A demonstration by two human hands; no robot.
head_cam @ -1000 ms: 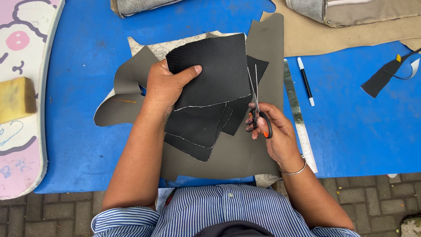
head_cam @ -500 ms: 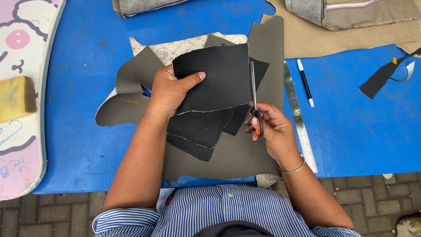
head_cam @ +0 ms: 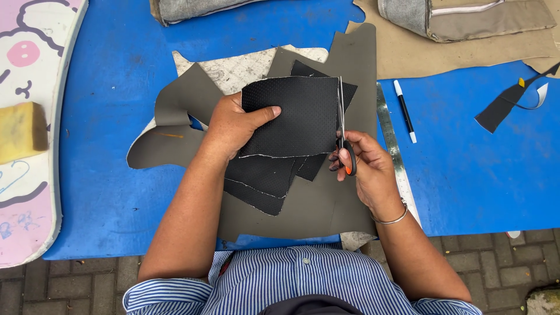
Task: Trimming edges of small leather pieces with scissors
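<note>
My left hand (head_cam: 236,125) grips the left edge of a black perforated leather piece (head_cam: 294,116), thumb on top. My right hand (head_cam: 367,166) holds scissors (head_cam: 343,125) with black and orange handles; the blades run along the piece's right edge and look closed. More black scraps (head_cam: 262,181) lie under the held piece. All of this rests over a large grey-brown leather sheet (head_cam: 315,204) spread on the blue table (head_cam: 111,192).
A metal ruler (head_cam: 392,146) and a white marker pen (head_cam: 403,111) lie right of the sheet. A black strip (head_cam: 501,108) is at far right. Tan fabric and a grey bag part (head_cam: 466,23) sit at the back. A yellow sponge (head_cam: 20,131) rests on a painted board at left.
The scissor blades have closed and advanced up the right edge of the black piece. My left hand has turned the piece slightly and keeps hold of it.
</note>
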